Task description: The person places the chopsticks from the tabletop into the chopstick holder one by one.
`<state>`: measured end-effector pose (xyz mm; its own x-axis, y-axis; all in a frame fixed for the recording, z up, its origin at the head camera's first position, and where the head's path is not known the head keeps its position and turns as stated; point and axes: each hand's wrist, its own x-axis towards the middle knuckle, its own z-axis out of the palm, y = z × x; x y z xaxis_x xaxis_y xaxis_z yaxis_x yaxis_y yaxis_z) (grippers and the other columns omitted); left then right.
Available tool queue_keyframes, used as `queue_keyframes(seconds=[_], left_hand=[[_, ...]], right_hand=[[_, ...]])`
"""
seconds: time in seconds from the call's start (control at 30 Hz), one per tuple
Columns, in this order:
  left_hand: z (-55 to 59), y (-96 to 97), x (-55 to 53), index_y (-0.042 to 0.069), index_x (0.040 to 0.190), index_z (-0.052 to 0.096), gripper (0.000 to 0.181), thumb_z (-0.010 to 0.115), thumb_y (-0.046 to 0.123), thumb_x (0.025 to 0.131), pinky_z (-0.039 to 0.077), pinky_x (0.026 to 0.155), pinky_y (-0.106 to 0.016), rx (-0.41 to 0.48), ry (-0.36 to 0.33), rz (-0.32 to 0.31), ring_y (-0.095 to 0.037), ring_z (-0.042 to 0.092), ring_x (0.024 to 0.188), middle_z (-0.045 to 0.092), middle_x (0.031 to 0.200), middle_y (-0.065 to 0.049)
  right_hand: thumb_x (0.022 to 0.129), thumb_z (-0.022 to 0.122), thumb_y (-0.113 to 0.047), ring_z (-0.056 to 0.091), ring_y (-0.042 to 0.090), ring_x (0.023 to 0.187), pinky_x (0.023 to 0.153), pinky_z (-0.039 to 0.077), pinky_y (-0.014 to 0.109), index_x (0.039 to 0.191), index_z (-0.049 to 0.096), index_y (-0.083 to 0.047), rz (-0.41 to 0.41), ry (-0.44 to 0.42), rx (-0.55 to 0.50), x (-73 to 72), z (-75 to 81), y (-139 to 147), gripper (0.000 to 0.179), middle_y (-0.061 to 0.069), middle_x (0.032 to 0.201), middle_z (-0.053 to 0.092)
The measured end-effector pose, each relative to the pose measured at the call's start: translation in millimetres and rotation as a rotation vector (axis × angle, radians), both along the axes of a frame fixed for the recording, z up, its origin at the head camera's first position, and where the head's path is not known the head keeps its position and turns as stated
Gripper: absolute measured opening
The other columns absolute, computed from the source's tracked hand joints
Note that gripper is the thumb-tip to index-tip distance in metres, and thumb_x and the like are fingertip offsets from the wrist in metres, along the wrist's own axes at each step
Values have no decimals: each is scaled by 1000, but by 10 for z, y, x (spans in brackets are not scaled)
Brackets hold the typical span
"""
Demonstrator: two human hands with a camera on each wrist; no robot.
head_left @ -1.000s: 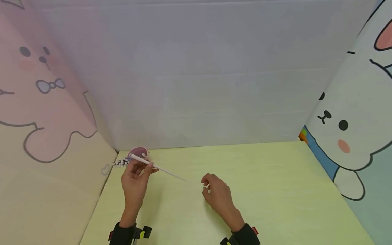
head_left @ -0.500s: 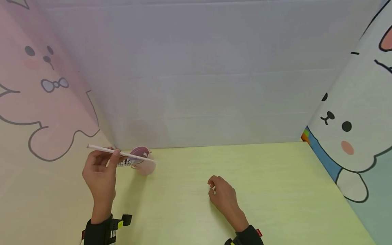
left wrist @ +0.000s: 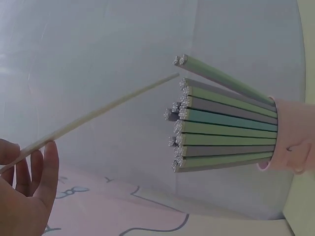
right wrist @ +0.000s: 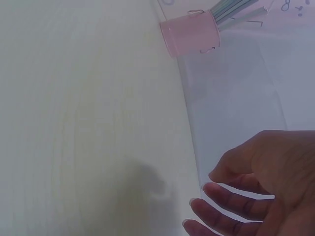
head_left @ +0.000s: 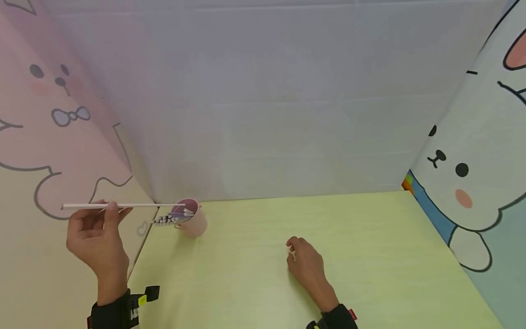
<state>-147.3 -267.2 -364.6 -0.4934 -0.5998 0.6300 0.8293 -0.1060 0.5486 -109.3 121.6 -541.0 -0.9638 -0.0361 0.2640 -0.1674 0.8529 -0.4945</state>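
Observation:
My left hand point(head_left: 98, 242) pinches a thin, pale, tapered chopstick point(head_left: 144, 205) between thumb and fingertips. It lies level in the head view, thicker end to the left, its thin tip overlapping the mouth of a small pink bucket point(head_left: 196, 227). In the left wrist view, the chopstick's tip point(left wrist: 172, 76) shows close to the ends of a bundle of square-ended sticks point(left wrist: 226, 129), green, grey and teal with silvery ends, which lean out of the bucket. My right hand point(head_left: 307, 261) holds nothing, its fingers loosely bent above the table.
The pale yellow-green table point(head_left: 370, 246) runs back to a whitish sheet point(head_left: 279, 100). A pink cartoon panel point(head_left: 82, 151) borders the left side, close behind my left hand. A panel with a white cartoon rabbit point(head_left: 481, 137) borders the right.
My left hand has moved left with the chopstick, which has swung from slanting down to level. The bucket has come into fuller view. My right hand has shifted slightly right.

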Motion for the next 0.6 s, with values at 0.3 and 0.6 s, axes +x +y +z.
queue_keyframes(seconds=[0.3,0.6], left_hand=[[-136,-36,-132,-28,101,54,27,68,-22,78,62,68,-36,-105,-47,107,-27,66,75,61,92,-27],[-481,42,-208,-24,98,61,23,71,-15,79,60,73,-18,-397,-250,178,-21,67,85,67,94,-17]], right_hand=[[83,68,-5,59,15,67,42,43,23,104,68,-10,-39,-14,-4,4,-64,144,21,0,86,63],[83,68,-6,62,15,70,44,44,23,104,69,-11,-41,-19,-21,22,-68,149,21,0,87,64]])
